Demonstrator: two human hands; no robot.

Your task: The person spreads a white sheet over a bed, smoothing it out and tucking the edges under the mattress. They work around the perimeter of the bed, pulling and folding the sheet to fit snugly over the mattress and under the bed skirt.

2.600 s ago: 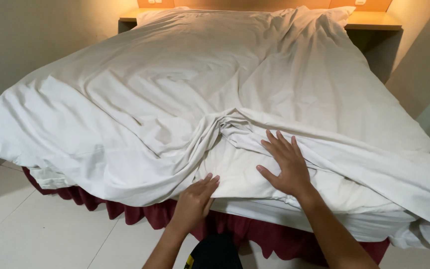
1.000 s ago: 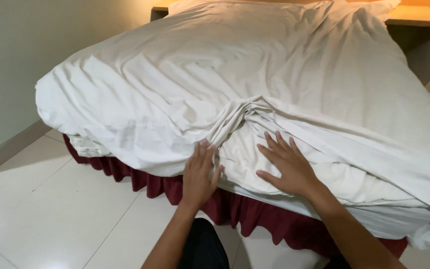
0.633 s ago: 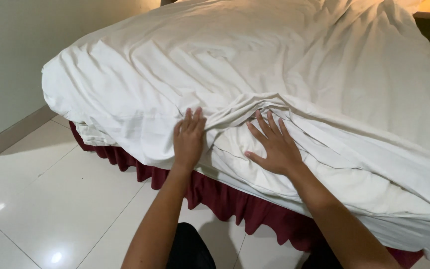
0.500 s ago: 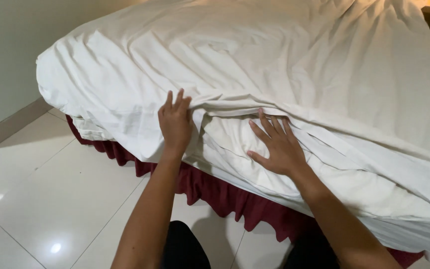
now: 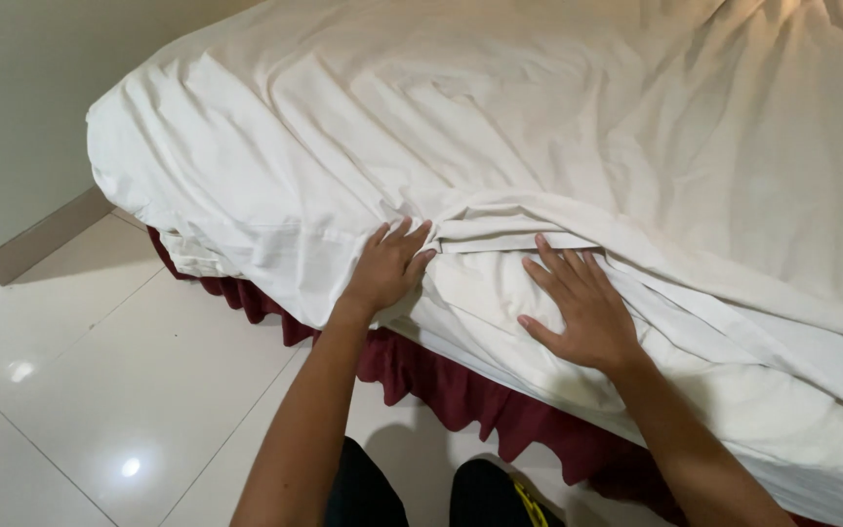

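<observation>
A wrinkled white bed sheet (image 5: 500,117) covers the bed and hangs over its near edge. My left hand (image 5: 387,265) lies on the sheet by a bunched fold (image 5: 500,229), its fingers curling into the cloth's edge; whether it grips is unclear. My right hand (image 5: 578,303) rests flat on the smoother white layer below the fold, fingers spread. A dark red ruffled bed skirt (image 5: 461,390) shows under the sheet's edge.
Glossy white floor tiles (image 5: 100,390) spread to the left and below. A pale wall with a baseboard (image 5: 41,234) stands at the left. My dark shoes (image 5: 485,493) are on the floor by the bed's edge.
My view has moved closer and leftward along the bed. My left hand came up from the bed's edge onto the sheet and now curls at the bunched fold. My right hand stays flat.
</observation>
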